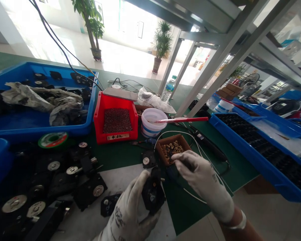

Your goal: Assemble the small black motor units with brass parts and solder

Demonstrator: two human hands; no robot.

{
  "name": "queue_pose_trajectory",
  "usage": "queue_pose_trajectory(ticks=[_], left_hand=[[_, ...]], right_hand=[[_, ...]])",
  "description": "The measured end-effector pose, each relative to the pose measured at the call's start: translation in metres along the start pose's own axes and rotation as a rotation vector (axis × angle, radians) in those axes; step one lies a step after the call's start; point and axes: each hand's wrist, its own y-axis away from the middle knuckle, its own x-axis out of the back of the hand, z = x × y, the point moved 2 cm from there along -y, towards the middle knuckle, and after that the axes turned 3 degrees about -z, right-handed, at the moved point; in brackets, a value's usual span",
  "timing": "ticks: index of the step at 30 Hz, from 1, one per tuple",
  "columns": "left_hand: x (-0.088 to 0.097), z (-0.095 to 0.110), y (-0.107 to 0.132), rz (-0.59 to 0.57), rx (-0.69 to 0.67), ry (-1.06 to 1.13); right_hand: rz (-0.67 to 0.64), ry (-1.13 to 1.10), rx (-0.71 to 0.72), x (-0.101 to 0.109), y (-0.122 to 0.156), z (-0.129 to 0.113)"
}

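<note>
My left hand (130, 207), in a white glove, is closed around a black housing (153, 194) with a short metal pin at its side. My gloved right hand (200, 180) has thumb and forefinger pinched together over the near edge of a small cardboard box (163, 154) of brass-coloured rings; whatever is between the fingertips is too small to make out. Another black part (110, 204) lies beside my left hand, partly covered by it. A further black part with a silver disc (145, 161) rests left of the box.
Black parts with silver discs (54, 165) crowd the left. Behind stand a red bin (97, 125) of small dark pieces, a white tub (154, 125) with a red-handled brush (188, 119), and a blue tray (90, 129). A black power screwdriver (212, 145) and white cable lie right.
</note>
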Motion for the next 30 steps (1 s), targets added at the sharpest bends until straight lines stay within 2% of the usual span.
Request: queue_pose_trajectory(ticks=[2,4,7,12,17,20,22,27,30], left_hand=[[0.001,0.002,-0.002,0.023,0.007,0.003],[0.001,0.005,-0.004,0.052,-0.002,0.000],[0.000,0.007,-0.005,0.071,-0.017,-0.012],[0.000,0.009,-0.004,0.077,-0.031,-0.065],[0.002,0.011,-0.004,0.059,-0.042,-0.098],[0.003,0.013,-0.005,0.073,-0.039,-0.095],[0.003,0.014,-0.005,0.077,-0.040,-0.085],[0.003,0.014,-0.005,0.098,-0.054,-0.088],[0.002,0.013,-0.003,0.106,-0.052,-0.064]], right_hand=[[0.013,-0.196,0.149,-0.012,0.016,-0.014],[0.021,-0.249,0.226,-0.025,0.028,-0.023],[0.067,-0.149,0.288,-0.035,0.037,-0.027],[0.117,0.107,0.415,-0.035,0.038,-0.036],[0.137,0.187,0.456,-0.037,0.037,-0.041],[0.129,0.128,0.426,-0.042,0.038,-0.036],[0.121,0.004,0.367,-0.047,0.041,-0.031],[0.045,-0.452,0.031,-0.065,0.046,-0.019],[0.005,-0.715,-0.092,-0.074,0.045,-0.019]])
